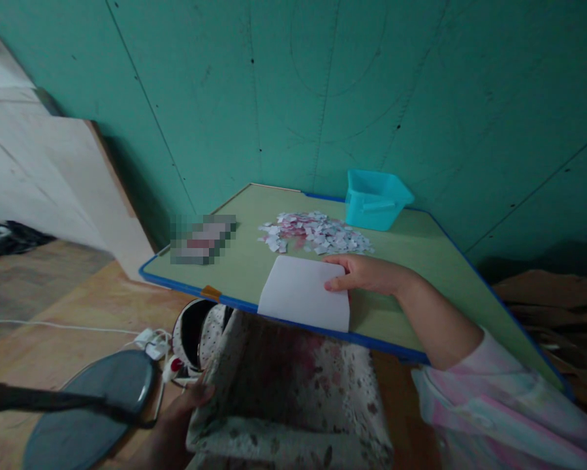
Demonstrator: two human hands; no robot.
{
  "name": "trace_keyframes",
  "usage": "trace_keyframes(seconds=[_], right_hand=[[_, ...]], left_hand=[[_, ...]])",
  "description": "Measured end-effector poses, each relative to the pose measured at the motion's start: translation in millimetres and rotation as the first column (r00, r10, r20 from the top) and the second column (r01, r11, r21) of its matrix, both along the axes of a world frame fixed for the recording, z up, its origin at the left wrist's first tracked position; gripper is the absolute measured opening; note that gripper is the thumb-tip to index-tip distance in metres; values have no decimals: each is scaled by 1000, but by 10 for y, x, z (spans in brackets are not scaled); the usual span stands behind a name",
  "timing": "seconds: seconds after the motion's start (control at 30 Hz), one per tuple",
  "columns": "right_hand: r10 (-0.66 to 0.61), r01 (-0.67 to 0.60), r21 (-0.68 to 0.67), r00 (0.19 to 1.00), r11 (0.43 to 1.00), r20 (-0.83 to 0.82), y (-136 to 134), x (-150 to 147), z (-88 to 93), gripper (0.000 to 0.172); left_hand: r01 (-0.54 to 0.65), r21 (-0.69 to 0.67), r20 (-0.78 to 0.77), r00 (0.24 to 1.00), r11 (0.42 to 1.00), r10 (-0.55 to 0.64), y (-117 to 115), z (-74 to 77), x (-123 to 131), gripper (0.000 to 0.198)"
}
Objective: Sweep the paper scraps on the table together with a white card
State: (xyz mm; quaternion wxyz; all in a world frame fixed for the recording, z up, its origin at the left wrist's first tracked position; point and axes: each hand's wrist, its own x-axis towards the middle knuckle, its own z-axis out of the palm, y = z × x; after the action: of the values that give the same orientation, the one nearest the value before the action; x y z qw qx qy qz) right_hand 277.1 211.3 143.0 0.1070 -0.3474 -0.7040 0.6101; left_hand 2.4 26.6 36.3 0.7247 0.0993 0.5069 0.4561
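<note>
My right hand (354, 273) is closed on the right side of a white sheet with rounded corners (298, 294), thumb on top. The sheet lies on the table, its near edge at the blue-trimmed rim. Just beyond it spreads a pile of small white paper scraps (327, 235), some tinted pink. Below the table edge, my left hand (188, 408) grips the left wall of a speckled fabric-lined bin (293, 437). Its thumb shows on the rim; the other fingers are hidden. The bin's mouth sits under the sheet, with pinkish marks inside.
A turquoise plastic basket (376, 201) stands at the table's back right. A blurred-out flat object (204, 239) lies at the left. Beside the bin on the floor are a round spotted container (209, 333), a white power plug with cable (152, 343) and a grey oval stool top (97, 405).
</note>
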Motion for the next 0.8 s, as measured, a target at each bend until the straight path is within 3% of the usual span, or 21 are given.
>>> trace_keyframes(seconds=[0.17,0.3,0.37,0.5,0.6,0.8], right_hand=[[-80,80,1,996,997,-50,-1,2,20,38],[-297,301,-4,938,953,-179,54,-18,14,36],[-471,490,2,841,872,-267,118,-20,0,34],[-711,772,43,603,634,-361,254,23,-32,35],[-742,812,81,564,578,-361,308,63,-64,37],[-720,767,243,641,593,-267,329,49,-143,34]], left_hand=[[-64,13,106,992,998,62,-5,17,29,28],[-41,-4,115,993,999,41,-20,17,35,36],[-33,11,106,994,999,32,-23,10,28,41],[-59,19,144,988,998,56,-17,10,28,50],[-65,5,143,988,998,63,-17,29,49,50],[-105,20,119,988,994,102,-19,38,60,52]])
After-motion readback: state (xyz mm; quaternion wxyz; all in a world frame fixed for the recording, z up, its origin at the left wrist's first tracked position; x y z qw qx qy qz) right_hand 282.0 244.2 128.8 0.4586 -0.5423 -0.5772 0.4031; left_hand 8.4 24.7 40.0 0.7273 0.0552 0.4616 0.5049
